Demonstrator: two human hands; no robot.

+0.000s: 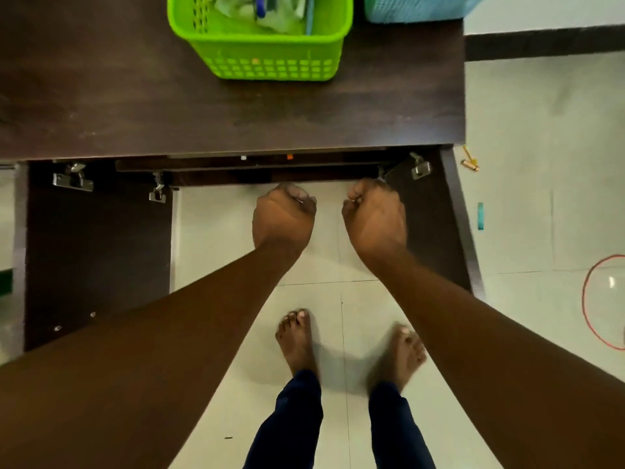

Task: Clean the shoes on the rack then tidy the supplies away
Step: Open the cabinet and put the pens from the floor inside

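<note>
No shoes are seen; the rack interior is hidden below the bench (135,113) overhang at 12 o'clock from the hands. Only a dark shelf edge (250,165) is shown there, its long axis running from 9 to 3 o'clock, across the line of both forearms. The supplies are held in a green basket (270,52) on the bench, further off at 12 o'clock; a blue basket (412,8) is set just beside it toward 2 o'clock.

The left hand (284,214) and right hand (375,218) are both clenched, knuckles toward the shelf edge. Whether anything thin is pinched cannot be told. The two hands are judged about equally near the shelf. Open doors (98,248) are swung out at 9 and 3 o'clock. A forward reach under the overhang is judged to be required next.
</note>
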